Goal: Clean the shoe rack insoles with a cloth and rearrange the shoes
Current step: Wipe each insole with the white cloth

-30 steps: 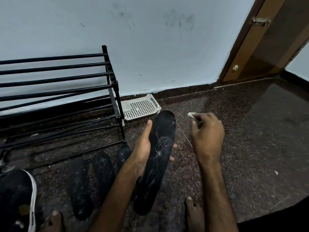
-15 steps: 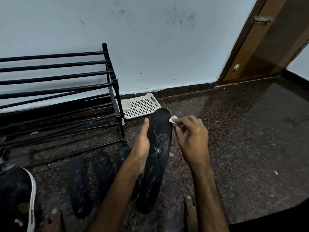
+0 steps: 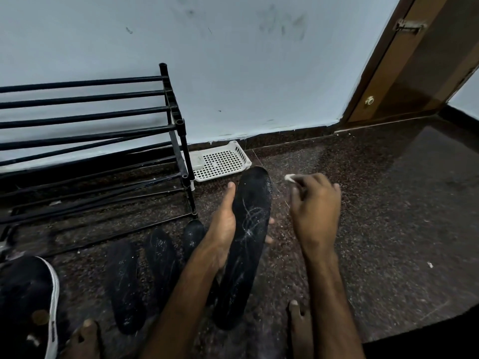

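The right hand (image 3: 315, 208), pinching a small white scrap of cloth (image 3: 289, 177), has swung clear of the long, black, white-streaked insole (image 3: 250, 229) gripped by the left hand (image 3: 223, 226) just beside it, so that stroke looks finished with streaks left to wipe.

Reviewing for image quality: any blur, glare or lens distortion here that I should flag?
Head view: dim, flat light, so the black insole in the left hand shows only pale scuffs; the right hand pinching the cloth is slightly motion-smeared; wide-angle bending tilts the door and bows the shoe rack rails; soft sheen on the floor, dark lens corner bottom right.
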A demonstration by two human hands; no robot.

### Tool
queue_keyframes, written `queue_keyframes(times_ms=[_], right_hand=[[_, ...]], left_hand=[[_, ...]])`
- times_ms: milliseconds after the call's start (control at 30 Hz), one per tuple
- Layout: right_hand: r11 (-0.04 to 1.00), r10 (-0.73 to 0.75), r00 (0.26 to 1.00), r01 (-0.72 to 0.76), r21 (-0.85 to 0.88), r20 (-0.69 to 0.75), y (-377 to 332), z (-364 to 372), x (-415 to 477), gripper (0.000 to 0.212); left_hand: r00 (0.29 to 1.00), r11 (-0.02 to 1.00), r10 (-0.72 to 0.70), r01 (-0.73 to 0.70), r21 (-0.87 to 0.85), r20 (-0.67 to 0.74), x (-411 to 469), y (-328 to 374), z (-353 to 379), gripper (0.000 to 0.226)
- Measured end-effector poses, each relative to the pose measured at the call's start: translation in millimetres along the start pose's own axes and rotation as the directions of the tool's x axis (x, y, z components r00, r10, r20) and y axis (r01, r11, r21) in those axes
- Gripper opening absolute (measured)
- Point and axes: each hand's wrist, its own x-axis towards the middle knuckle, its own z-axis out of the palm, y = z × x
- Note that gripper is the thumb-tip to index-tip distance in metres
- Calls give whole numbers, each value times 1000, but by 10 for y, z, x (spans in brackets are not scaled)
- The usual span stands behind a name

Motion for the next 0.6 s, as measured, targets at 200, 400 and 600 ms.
queue_keyframes(times_ms=[200, 400, 600], right_hand=[[887, 282, 956, -294, 356, 85, -232, -101, -16, 13], [830, 259, 939, -336, 444, 226, -573, 8, -155, 8], [232, 341, 782, -608, 759, 522, -606, -115, -51, 16]], left_hand=[[997, 996, 52, -48, 71, -51, 51, -12, -28, 73], [972, 967, 180, -147, 209, -148, 44, -60, 102, 58], [952, 939, 217, -143, 312, -217, 140, -182, 22, 45]])
